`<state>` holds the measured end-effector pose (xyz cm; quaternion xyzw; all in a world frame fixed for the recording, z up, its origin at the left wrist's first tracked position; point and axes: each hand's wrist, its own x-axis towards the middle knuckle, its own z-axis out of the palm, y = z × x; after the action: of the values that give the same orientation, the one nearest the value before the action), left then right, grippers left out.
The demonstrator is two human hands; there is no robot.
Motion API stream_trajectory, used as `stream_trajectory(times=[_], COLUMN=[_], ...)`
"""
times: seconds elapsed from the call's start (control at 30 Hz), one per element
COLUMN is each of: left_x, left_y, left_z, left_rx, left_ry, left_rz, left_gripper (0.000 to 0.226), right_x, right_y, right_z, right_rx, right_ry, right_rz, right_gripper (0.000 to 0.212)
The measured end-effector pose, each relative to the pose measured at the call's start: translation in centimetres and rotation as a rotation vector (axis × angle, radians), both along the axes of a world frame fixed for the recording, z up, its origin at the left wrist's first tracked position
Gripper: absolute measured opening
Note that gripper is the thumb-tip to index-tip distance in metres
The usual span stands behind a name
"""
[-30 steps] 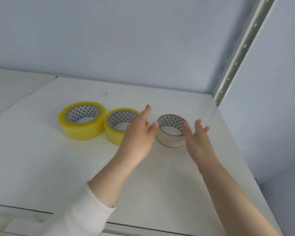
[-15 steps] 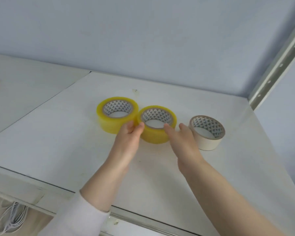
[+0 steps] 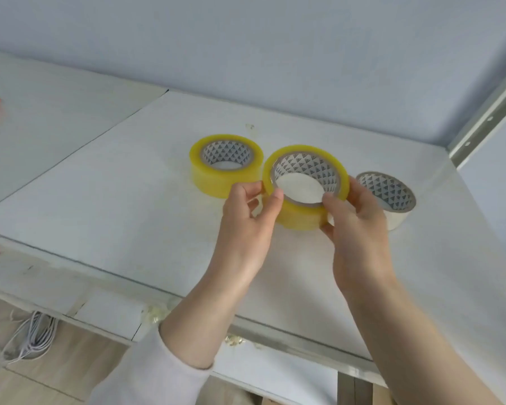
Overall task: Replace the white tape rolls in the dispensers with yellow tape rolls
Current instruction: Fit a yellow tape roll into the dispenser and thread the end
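A translucent yellow tape roll with a grey triangle-printed cardboard core [image 3: 300, 216] was held between both hands near the middle of the flat white surface [image 3: 100, 200]. It was tilted, so the axis through its core leaned from upright toward 6 o'clock and its round opening faced up and toward the person; whether its lower edge touched the surface could not be told. The left hand [image 3: 246, 217], coming out of a soft white sleeve [image 3: 158, 372], gripped the roll's 9 o'clock side, with the thumb on the top rim and the fingers curled against the glossy outer wall. The right hand [image 3: 354, 220] clasped the 3 o'clock side, its thumb on the rim near 4 o'clock and its fingers wrapped round the outside. A second yellow tape roll of the same make [image 3: 214, 178] lay flat at 10 o'clock, just beside the held one, with its core pointing straight up. A thinner white tape roll with a like-patterned core [image 3: 398, 217] lay flat at 3 o'clock, partly behind the right hand. A perforated grey metal upright [image 3: 485, 118] rose at 2 o'clock against the pale blue wall [image 3: 246, 54]. A bundle of white cable [image 3: 30, 340] lay below the surface's front edge at 8 o'clock.
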<state>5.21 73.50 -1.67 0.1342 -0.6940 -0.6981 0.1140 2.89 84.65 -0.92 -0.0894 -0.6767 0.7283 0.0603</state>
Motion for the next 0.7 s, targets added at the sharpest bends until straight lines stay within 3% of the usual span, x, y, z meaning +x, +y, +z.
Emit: stream_trajectory(times=[0.23, 0.37, 0.53, 0.7], left_x=[8.1, 15.1, 24.3, 32.2], left_y=[-4.1, -7.1, -9.0, -11.3], left_z=[0.3, -1.6, -5.2, -7.6], left_rx=[0.298, 0.308, 0.366, 0.426], left_ry=[0.01, -0.026, -0.049, -0.053], left_rz=[0.028, 0.058, 0.349, 0.635], left_gripper=[0.057, 0.055, 0.043, 0.044], right_x=[7.5, 11.6, 16.2, 20.8], right_y=[-1.2, -2.8, -6.8, -11.8], right_z=[0.8, -1.4, -5.0, -7.8], right_rx=[-0.061, -0.035, -0.071, -0.139], right_ry=[0.072, 0.043, -0.12, -0.423], right_rz=[0.28, 0.504, 0.811, 1.061], right_gripper=[0.045, 0.051, 0.046, 0.059])
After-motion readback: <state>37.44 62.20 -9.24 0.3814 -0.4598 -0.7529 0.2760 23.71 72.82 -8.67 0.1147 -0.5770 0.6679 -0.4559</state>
